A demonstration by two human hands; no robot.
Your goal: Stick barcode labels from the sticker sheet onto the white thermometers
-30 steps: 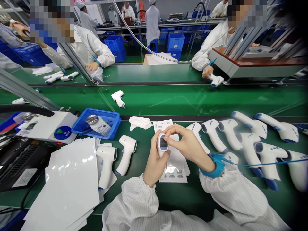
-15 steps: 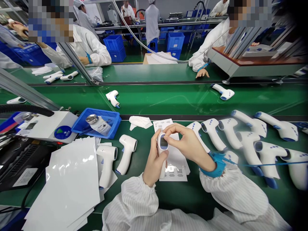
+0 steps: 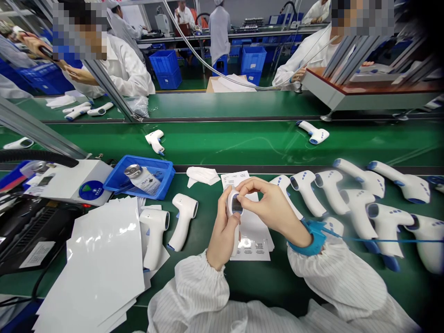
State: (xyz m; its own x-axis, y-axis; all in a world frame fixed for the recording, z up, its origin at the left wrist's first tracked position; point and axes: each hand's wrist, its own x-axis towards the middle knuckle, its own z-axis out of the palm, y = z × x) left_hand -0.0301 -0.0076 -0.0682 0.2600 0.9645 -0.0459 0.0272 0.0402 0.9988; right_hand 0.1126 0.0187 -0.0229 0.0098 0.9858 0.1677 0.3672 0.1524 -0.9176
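Observation:
My left hand (image 3: 222,231) is wrapped round a white infrared thermometer (image 3: 237,206), its thumb lying below the small dark display. The display faces up toward me and the handle points down. My right hand (image 3: 272,203), with a blue wrist strap (image 3: 314,238), has its fingers bent closed against the display end. Whether a thin film or label lies under those fingertips is hidden. Beneath both hands lies a white printed sheet (image 3: 255,240). Left of them, two more thermometers (image 3: 182,222) rest on the green bench, one partly on paper.
Several thermometers (image 3: 357,208) crowd the right side. A blue tray (image 3: 166,180) holds a metal-capped bottle; a folded white cloth (image 3: 202,175) lies beside it. White sheets (image 3: 104,259) are piled at left. Beyond runs a green conveyor (image 3: 222,143) carrying thermometers. Co-workers sit across it.
The thermometers on the conveyor have shifted left. In my hands the thermometer has turned slightly and my left thumb has moved up its face. The right co-worker's hand has lifted off the far bench.

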